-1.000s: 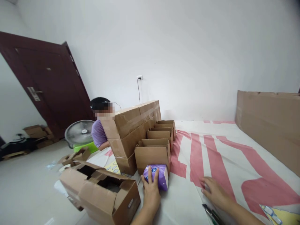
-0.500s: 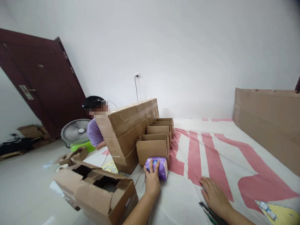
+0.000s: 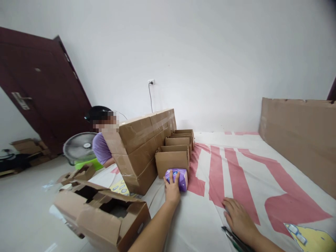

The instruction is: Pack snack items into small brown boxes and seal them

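Note:
My left hand [image 3: 173,190] is laid over a purple tissue pack [image 3: 183,182], with its fingers spread across the top and the thumb out of sight. The pack rests on the sheet, close against the front of the nearest open cardboard box [image 3: 172,162]. My right hand [image 3: 240,218] lies flat on the red and white sheet [image 3: 199,213], its fingers stretched out and holding nothing. Beside that hand a box cutter [image 3: 231,238] with a dark blade end lies on the sheet, partly hidden by the wrist.
Behind the open boxes stands a wall of stacked closed cartons [image 3: 143,154]. An opened carton [image 3: 105,217] sits at front left. A person in a purple sleeve [image 3: 102,148] is behind the stack, near a fan [image 3: 83,146]. A large cardboard sheet [image 3: 299,136] stands at right.
My left hand has pushed the tissue pack slightly forward, toward the open box. My right hand and the box cutter stay put. The view has turned a little.

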Demonstrator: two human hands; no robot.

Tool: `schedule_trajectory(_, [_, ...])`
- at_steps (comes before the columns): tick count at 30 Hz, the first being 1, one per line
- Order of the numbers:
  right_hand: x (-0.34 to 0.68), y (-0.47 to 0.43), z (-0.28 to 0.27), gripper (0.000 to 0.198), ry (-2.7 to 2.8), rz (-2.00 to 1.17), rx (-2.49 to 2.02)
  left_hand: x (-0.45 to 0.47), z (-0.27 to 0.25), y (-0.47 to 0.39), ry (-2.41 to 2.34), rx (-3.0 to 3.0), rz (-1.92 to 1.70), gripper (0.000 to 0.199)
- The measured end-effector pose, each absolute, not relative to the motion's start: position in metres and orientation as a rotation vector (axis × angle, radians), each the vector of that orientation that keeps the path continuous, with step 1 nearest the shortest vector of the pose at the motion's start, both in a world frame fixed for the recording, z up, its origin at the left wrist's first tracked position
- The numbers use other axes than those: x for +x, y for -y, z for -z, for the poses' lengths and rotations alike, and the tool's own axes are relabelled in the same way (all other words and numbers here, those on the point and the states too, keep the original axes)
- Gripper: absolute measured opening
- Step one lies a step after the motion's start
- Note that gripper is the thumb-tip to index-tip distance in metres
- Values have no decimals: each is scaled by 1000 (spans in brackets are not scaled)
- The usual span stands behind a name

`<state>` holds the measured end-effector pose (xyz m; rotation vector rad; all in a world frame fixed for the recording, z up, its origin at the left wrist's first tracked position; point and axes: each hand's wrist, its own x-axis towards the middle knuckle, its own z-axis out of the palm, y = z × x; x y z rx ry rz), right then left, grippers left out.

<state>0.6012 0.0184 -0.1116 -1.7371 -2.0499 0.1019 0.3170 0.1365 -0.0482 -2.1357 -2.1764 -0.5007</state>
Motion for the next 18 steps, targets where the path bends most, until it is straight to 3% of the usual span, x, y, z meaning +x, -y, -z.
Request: schedule_trajectory(18, [604, -20, 117, 43, 2056, -56, -1734, 319, 36, -186, 2178, -2128, 295, 75])
